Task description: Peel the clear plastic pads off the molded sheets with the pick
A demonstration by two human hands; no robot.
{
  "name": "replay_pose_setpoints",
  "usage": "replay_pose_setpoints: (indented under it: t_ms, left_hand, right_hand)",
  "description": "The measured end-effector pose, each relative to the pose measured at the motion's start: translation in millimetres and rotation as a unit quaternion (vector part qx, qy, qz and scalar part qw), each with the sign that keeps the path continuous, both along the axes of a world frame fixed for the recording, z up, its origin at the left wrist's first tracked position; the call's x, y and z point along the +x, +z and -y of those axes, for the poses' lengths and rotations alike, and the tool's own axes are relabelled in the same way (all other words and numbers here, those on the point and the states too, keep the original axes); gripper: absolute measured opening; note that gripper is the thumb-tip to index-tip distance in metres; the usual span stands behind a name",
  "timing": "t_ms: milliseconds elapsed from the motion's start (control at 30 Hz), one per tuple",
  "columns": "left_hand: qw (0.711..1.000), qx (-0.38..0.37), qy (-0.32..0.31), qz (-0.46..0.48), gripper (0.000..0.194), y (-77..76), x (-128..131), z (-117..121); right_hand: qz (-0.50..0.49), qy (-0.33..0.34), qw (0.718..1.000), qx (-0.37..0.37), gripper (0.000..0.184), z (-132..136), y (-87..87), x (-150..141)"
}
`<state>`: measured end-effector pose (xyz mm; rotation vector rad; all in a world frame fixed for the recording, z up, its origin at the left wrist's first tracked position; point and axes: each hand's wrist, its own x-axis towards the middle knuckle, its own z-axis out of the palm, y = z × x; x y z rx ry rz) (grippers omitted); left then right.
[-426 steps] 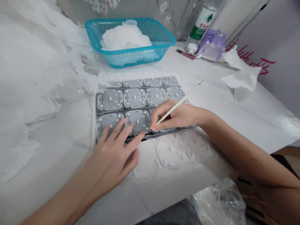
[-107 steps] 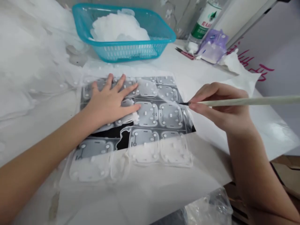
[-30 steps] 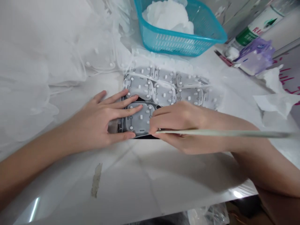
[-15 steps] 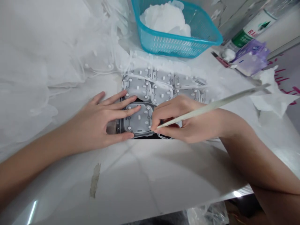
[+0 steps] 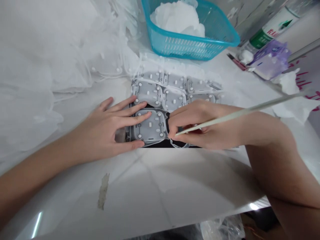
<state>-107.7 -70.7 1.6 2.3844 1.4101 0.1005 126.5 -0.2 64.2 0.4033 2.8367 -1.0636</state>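
My left hand lies flat with fingers spread, its fingertips resting on the left edge of a grey rounded-square panel dotted with small white pegs. A long, slim, pale stick-like tool is pinched in my right hand. Its tapered tip points down at the right side of that panel, near the lower corner; whether it touches is unclear. Similar panels lie in rows behind, joined in a translucent whitish sheet. Dark surface shows in the gaps, and my right hand covers part of the front row.
A blue plastic basket holding white, soft-looking pieces stands behind the panels. Translucent white sheets are heaped at left. At back right are a bottle, a purple packet and crumpled white tissue. The table's front edge runs below.
My right hand and the stick-like tool have shifted right, uncovering more of the front panel's right edge. My left hand keeps its place on the panel.
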Motion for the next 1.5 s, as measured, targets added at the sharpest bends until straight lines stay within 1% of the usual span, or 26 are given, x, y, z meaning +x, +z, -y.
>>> replay_pose_setpoints:
  t_ms: [100, 267, 367, 467, 633, 700, 800, 867, 967, 1067, 1200, 1300, 1367, 1500]
  left_hand:
    - [1.000, -0.001, -0.002, -0.021, 0.064, 1.6, 0.9, 0.2]
    - [1.000, 0.000, -0.001, -0.016, 0.066, 0.8, -0.3, 0.0]
    - [1.000, 0.001, -0.001, -0.024, 0.063, 0.7, -0.3, -0.5]
    - [1.000, 0.000, -0.006, -0.030, 0.063, 2.8, 1.0, -0.5]
    - [0.999, -0.005, -0.004, -0.049, 0.061, 6.7, 3.2, 0.9]
    - [0.999, -0.003, -0.005, -0.046, 0.062, 6.4, 3.1, 1.0]
    - [0.999, 0.004, -0.009, -0.033, 0.065, 5.1, 2.4, 0.6]
    - [0.999, 0.002, -0.010, -0.036, 0.064, 5.0, 2.4, 0.3]
    - [0.999, -0.005, -0.008, -0.045, 0.063, 5.4, 2.9, 0.2]
    - [1.000, -0.004, -0.002, -0.029, 0.066, 4.3, 2.4, 0.4]
    - [1.000, -0.002, -0.003, -0.023, 0.068, 2.2, 1.2, 0.7]
    - [1.000, 0.003, -0.006, -0.024, 0.065, 2.1, 1.2, 0.9]
    - [1.000, 0.005, -0.008, -0.025, 0.064, 3.0, 1.7, 1.0]
    - [0.999, -0.001, -0.007, -0.037, 0.064, 6.3, 3.2, 1.5]
  right_hand:
    - [-0.016, -0.001, 1.000, -0.009, 0.016, -2.2, -2.6, 1.9]
    - [-0.056, -0.018, 0.996, -0.060, 0.013, -0.7, -16.6, -4.3]
    - [-0.093, -0.033, 0.993, -0.067, 0.011, 4.0, -24.5, -10.9]
    - [-0.115, -0.043, 0.990, -0.062, 0.012, 9.4, -28.2, -15.3]
    - [-0.130, -0.079, 0.985, -0.081, 0.017, 14.5, -28.2, -16.0]
    - [-0.136, -0.095, 0.982, -0.090, 0.016, 15.3, -29.0, -16.2]
    - [-0.148, -0.099, 0.979, -0.095, 0.016, 17.0, -30.8, -17.6]
    - [-0.157, -0.102, 0.978, -0.087, 0.013, 19.5, -31.1, -18.8]
    - [-0.155, -0.115, 0.980, -0.054, 0.010, 25.1, -29.0, -20.8]
    - [-0.147, -0.130, 0.980, -0.040, 0.009, 30.1, -26.1, -22.5]
    - [-0.144, -0.151, 0.977, -0.053, 0.010, 32.7, -25.2, -23.8]
    - [-0.142, -0.160, 0.974, -0.080, 0.012, 32.5, -25.9, -23.9]
    - [-0.140, -0.168, 0.971, -0.100, 0.013, 32.1, -26.5, -23.9]
    - [-0.137, -0.194, 0.965, -0.113, 0.014, 30.7, -27.9, -24.4]
